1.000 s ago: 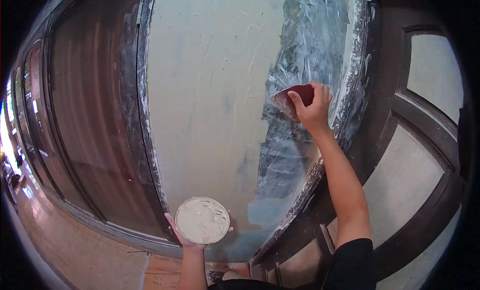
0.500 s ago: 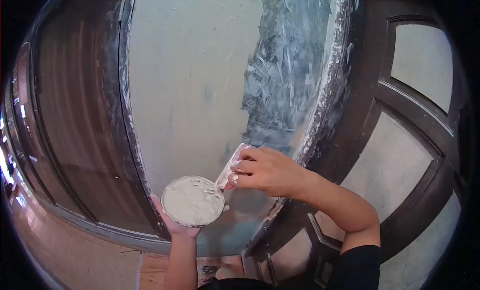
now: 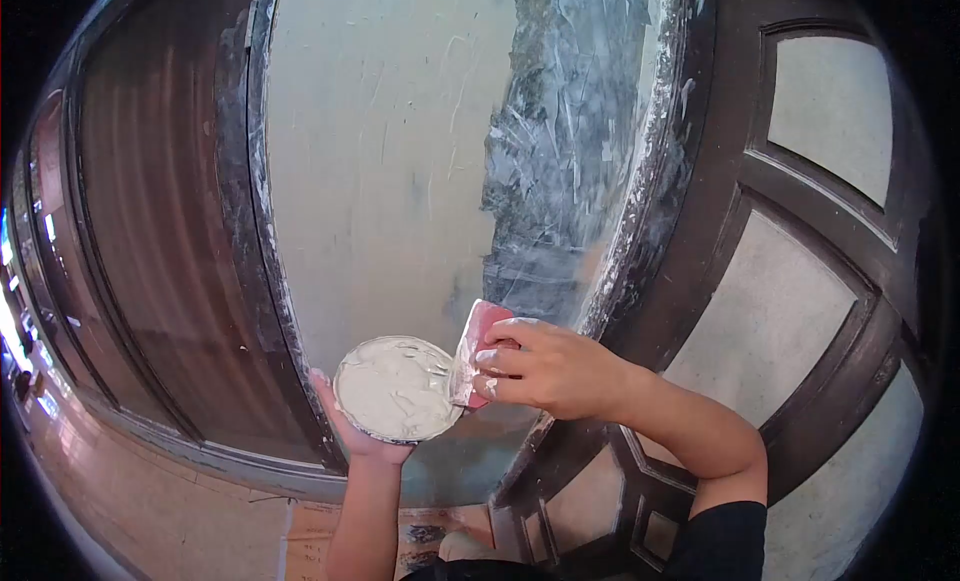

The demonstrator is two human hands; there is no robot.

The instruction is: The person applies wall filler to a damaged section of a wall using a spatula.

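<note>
My left hand [image 3: 362, 438] supports a round tub of white putty [image 3: 392, 389] from below and the left side, its open top facing up. Smeared fingers of my right hand [image 3: 545, 369] are closed around a pink putty spreader [image 3: 483, 349], whose white-coated edge touches the tub's right rim. Behind both hands rises a flat panel [image 3: 380, 201]. Pale, smooth putty covers its left and middle part. A dark, streaked grey strip [image 3: 560, 181] runs down its right side.
A dark wooden frame with white smears [image 3: 640, 201] borders the panel. On the right stands a dark door with pale inset panels [image 3: 790, 301]; on the left, a brown panel [image 3: 150, 241]. Printed cardboard [image 3: 308, 536] lies on the tiled floor [image 3: 215, 491].
The spreader has turned more upright and shows more of its pink face at the tub's rim. My right hand has moved slightly down and right; the tub appears slightly higher and farther right.
</note>
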